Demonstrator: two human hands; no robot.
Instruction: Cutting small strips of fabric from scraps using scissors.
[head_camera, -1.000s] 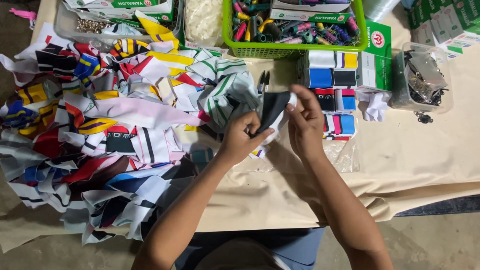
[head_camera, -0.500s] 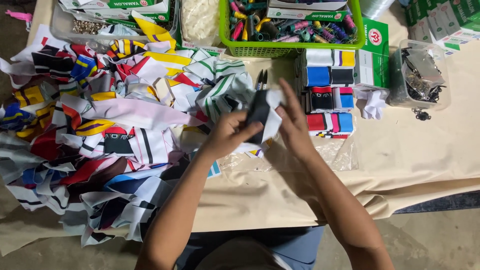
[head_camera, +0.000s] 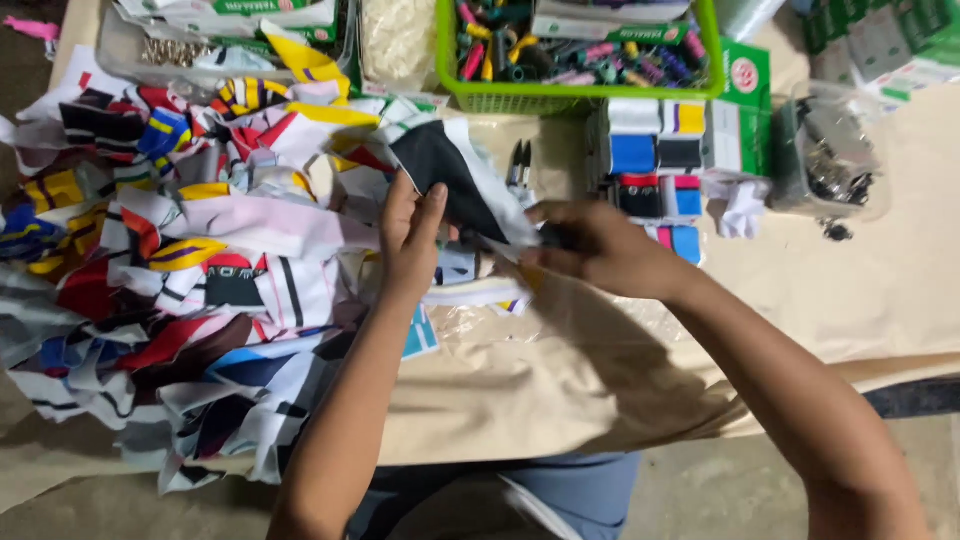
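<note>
Head view: two hands stretch a black-and-white scrap over the table

Head camera looks straight down on a table (head_camera: 820, 300) covered in beige cloth. Both hands meet near its middle on one piece of fabric, a black scrap (head_camera: 450, 180) with a white border. The left hand (head_camera: 410, 240) lies against the scrap's left edge, fingers flat and pointing up, thumb tucked behind, so it pinches the cloth rather than clenching it. The right hand (head_camera: 600, 250) closes on the scrap's lower right end; whether it also holds a small tool there I cannot tell, as the fingers blur. Held from two sides like this, the scrap is lifted off the table and spread so that its face shows.

To the left lies a large pile (head_camera: 170, 290) of printed offcuts in red, yellow, blue, white and black, within easy reach of the left hand. Just above the scrap a pair of small snips (head_camera: 518, 165) rests on the cloth, handy to either hand. Stacked boxes (head_camera: 660, 170) of blue, black, red and white stock stand beside the right hand. A green basket (head_camera: 580, 60) of thread spools sits at the far edge, and a clear tub (head_camera: 830, 160) of metal bits stands to the right, both out of the working space yet close.
</note>
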